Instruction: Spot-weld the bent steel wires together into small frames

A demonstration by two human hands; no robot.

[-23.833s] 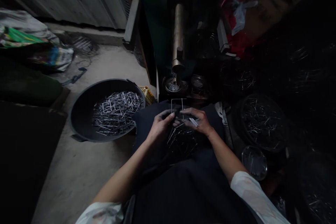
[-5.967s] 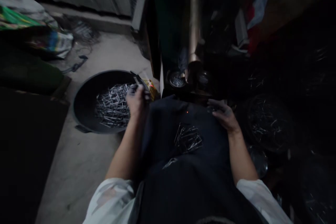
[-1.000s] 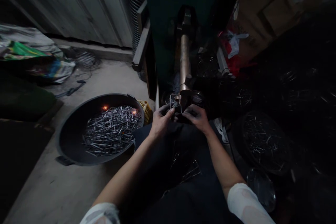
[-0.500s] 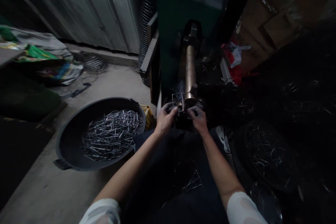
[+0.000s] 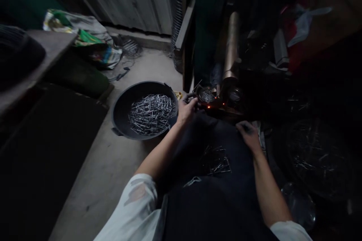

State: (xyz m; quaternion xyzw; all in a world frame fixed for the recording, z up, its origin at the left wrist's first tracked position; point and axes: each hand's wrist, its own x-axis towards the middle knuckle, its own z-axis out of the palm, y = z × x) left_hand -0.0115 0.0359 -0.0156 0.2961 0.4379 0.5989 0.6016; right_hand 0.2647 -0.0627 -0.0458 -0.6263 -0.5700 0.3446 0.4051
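Observation:
My left hand is closed beside a small round dish of tiny metal bits at the foot of the machine. A thin wire piece sticks up from its fingertips. Orange sparks glow just right of that hand, under the machine's brass-coloured arm. Lower and to the right, my right hand hovers by the edge of the dark cloth on my lap, fingers darkened and loosely apart, with nothing visible in them. Several bent wire pieces lie on that cloth.
A black tub heaped with metal wire pieces stands on the floor to my left. Wire pieces lie in deep shadow at the right. A bench and crumpled sacks are at the far left.
My hands have parted: the right has moved away from the machine, down towards my lap, while the left stays near it. Sparks now show at the machine. The view has shifted left and down.

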